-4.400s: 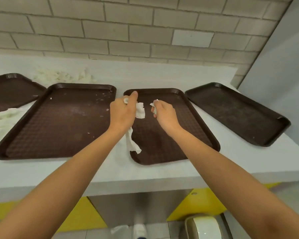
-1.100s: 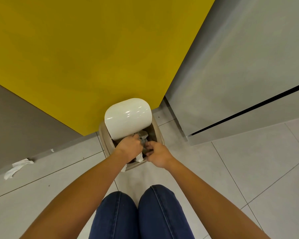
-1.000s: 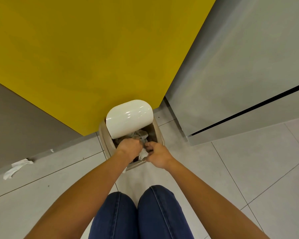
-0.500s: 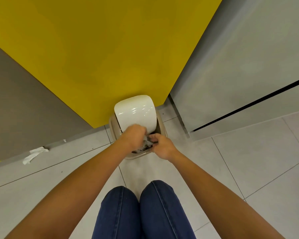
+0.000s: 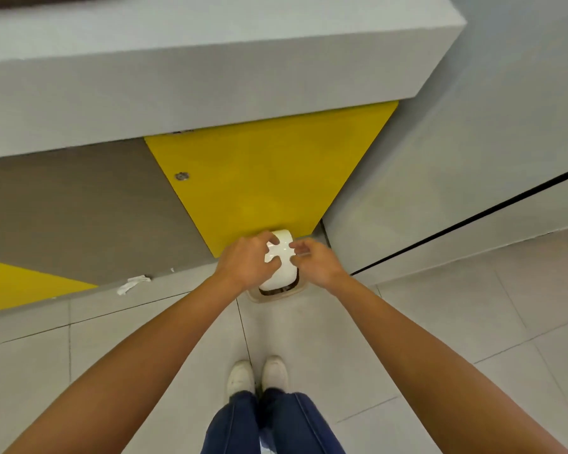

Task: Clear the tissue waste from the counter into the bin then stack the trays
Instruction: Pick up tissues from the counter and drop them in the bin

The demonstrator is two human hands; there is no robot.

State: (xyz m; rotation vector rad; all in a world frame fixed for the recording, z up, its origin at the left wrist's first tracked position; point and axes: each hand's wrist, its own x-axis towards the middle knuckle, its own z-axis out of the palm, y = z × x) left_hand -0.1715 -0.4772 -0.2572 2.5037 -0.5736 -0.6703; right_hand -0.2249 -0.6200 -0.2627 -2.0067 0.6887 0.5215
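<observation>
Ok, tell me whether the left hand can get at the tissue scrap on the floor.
Probably yes, with a bend: the left hand holds nothing, and only bare floor lies between it and the scrap left of the bin.

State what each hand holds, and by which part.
Nothing: left hand and right hand hover empty, fingers loosely curled, over the bin.
</observation>
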